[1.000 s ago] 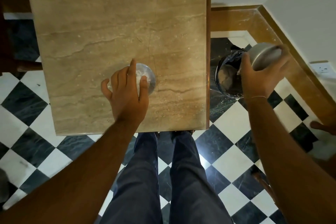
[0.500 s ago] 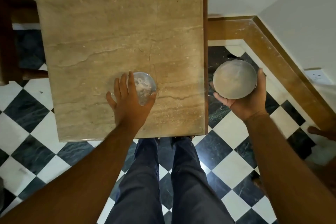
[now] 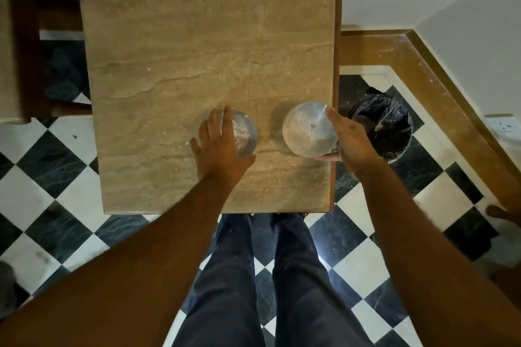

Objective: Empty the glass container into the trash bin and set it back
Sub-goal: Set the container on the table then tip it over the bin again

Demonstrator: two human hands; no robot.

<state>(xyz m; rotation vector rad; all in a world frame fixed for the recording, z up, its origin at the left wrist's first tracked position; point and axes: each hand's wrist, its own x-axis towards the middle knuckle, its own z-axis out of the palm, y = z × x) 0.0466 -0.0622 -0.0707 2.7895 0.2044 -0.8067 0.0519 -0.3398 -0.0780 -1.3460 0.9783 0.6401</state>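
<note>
A round glass container (image 3: 307,129) sits upright near the right edge of the marble table (image 3: 203,51), its inside looking empty. My right hand (image 3: 352,141) wraps its right side, fingers still around the wall. A second round glass piece (image 3: 244,132), smeared white, lies on the table to the left. My left hand (image 3: 218,146) rests on it, fingers spread over its left half. The trash bin (image 3: 386,127), lined with a black bag, stands on the floor just right of the table.
Black and white checkered floor tiles surround the table. A wooden skirting (image 3: 439,87) runs along the white wall at the right, with a wall socket (image 3: 504,125). A dark wooden chair (image 3: 25,45) stands at the left. My legs are under the table's near edge.
My right hand brought the glass container from above the trash bin leftward and down onto the table. The left hand stayed on the other glass piece.
</note>
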